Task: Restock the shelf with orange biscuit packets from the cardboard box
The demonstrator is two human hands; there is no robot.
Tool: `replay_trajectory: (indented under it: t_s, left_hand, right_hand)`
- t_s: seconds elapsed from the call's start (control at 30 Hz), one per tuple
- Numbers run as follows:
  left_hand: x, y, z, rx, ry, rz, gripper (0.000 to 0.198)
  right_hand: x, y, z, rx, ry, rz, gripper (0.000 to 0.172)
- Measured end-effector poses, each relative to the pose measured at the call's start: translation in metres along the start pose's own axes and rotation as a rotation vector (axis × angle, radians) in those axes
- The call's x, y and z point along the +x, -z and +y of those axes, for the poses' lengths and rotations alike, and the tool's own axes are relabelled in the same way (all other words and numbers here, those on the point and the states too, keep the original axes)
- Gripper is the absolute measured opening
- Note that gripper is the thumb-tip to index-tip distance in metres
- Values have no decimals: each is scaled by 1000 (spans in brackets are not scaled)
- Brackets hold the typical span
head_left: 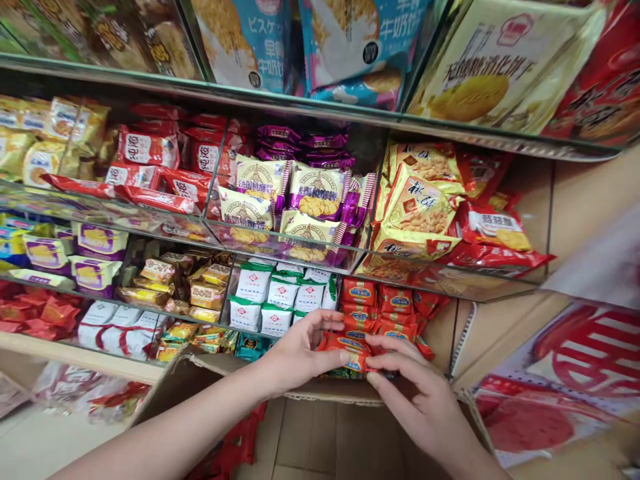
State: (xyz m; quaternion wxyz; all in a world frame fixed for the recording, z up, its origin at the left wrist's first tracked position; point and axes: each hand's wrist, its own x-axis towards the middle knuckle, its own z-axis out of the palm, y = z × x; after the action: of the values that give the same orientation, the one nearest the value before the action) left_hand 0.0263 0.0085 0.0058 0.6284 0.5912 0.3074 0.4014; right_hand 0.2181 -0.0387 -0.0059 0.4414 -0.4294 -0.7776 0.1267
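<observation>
Several small red snack packets (345, 345) with blue-and-yellow labels are between my two hands, above the cardboard box's far edge. My left hand (300, 353) is closed on them from the left, thumb in front and fingers curled behind. From the right, my right hand (417, 383) pinches the end of the packets with thumb and fingertips. Right behind them, matching red packets (395, 300) are stacked in a shelf compartment. White-and-green packets (280, 293) stand in the compartment to their left. My hands partly hide the lowest packets.
An open cardboard box (320, 433) sits below my arms, with red packets (233, 443) at its left side. Glass-fronted shelves (295, 243) of packaged biscuits rise ahead. Large red-and-white bags (565, 380) are at the right. Plastic-wrapped packs (75, 387) lie at lower left.
</observation>
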Motion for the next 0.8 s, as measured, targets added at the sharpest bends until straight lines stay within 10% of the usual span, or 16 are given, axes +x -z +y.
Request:
replay_trajectory:
  t_s: [0.17, 0.33, 0.6, 0.8]
  left_hand:
    - [-5, -1, -3, -95, -160, -90, 54]
    - [-4, 0, -8, 61, -263, -84, 47]
    - [6, -3, -6, 114, -90, -120, 37]
    - [9, -5, 0, 292, -249, -24, 41]
  right_hand:
    - [-2, -5, 3, 141, -227, -47, 40]
    - [2, -7, 0, 111, -277, -75, 25]
    - [4, -7, 1, -179, 21, 7, 16]
    - [5, -4, 7, -200, 124, 127, 10]
